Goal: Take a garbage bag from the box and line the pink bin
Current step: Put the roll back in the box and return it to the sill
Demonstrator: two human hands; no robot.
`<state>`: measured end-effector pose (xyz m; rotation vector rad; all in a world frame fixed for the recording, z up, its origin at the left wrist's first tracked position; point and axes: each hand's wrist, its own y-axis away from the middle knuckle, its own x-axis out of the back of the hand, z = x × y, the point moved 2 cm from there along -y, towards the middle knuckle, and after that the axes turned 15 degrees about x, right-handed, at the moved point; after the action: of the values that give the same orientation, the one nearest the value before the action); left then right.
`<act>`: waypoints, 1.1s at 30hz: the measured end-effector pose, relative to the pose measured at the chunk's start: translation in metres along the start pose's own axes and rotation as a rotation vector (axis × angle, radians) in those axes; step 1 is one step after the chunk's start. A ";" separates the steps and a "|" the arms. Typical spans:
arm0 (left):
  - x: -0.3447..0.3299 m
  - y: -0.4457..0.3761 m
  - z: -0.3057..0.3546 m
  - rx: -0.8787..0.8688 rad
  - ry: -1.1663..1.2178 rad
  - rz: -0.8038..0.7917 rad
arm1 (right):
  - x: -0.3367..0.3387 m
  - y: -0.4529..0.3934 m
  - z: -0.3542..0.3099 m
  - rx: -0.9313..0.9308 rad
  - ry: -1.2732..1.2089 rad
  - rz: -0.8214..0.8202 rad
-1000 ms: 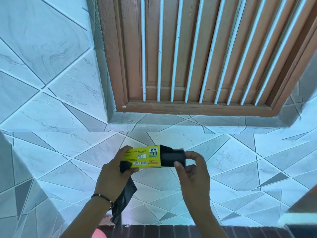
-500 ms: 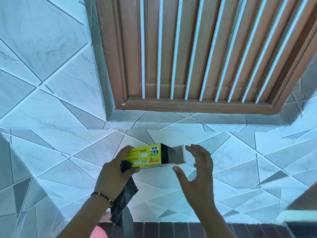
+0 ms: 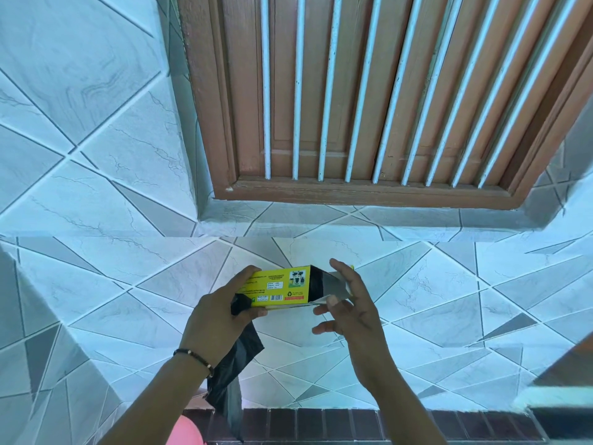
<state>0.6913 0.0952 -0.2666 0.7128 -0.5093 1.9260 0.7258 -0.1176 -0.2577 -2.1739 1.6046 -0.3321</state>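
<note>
my left hand [image 3: 221, 311] gripping yellow box [image 3: 277, 288] plus black bag [image 3: 236, 364] mid-frame, right hand [image 3: 348, 311] loosely open at the box's flap [image 3: 337, 285], pink bin [image 3: 186, 433] bottom edge

The box [image 3: 278, 288] is held level in front of the tiled wall [image 3: 96, 175], below the barred window [image 3: 369, 91]. The left hand [image 3: 221, 319] is wrapped around its left end, with the garbage bag [image 3: 234, 370] hung beneath; the right hand [image 3: 349, 309] is placed at its right end flap. The bin [image 3: 186, 431] is seen at the bottom edge.

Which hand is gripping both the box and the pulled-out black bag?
The left hand: it clamps the yellow box and black bag; the right hand only touches the open flap.
</note>
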 end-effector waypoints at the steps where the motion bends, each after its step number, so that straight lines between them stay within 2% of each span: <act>1: 0.001 0.000 0.000 -0.009 -0.007 0.004 | 0.000 0.001 0.002 0.002 0.036 -0.039; 4: 0.004 0.000 -0.003 -0.027 -0.013 0.007 | 0.002 0.002 0.005 0.033 0.145 -0.096; 9: -0.001 0.007 -0.001 -0.061 -0.062 -0.011 | 0.003 0.002 0.007 0.037 0.130 0.015; 16: -0.010 0.017 0.011 -0.055 -0.097 0.020 | -0.023 0.012 0.007 0.110 0.357 -0.157; 22: -0.006 0.021 0.011 -0.011 -0.076 0.023 | -0.022 0.014 0.007 0.092 0.298 -0.007; 25: -0.007 0.023 0.012 -0.008 -0.076 0.020 | -0.021 0.013 0.007 0.057 0.367 0.079; 33: -0.008 0.017 0.011 0.027 -0.001 0.008 | -0.018 0.003 0.005 0.042 0.348 0.098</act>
<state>0.6810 0.0760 -0.2647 0.7302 -0.4881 1.9430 0.7196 -0.1002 -0.2622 -2.0811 1.8586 -0.7410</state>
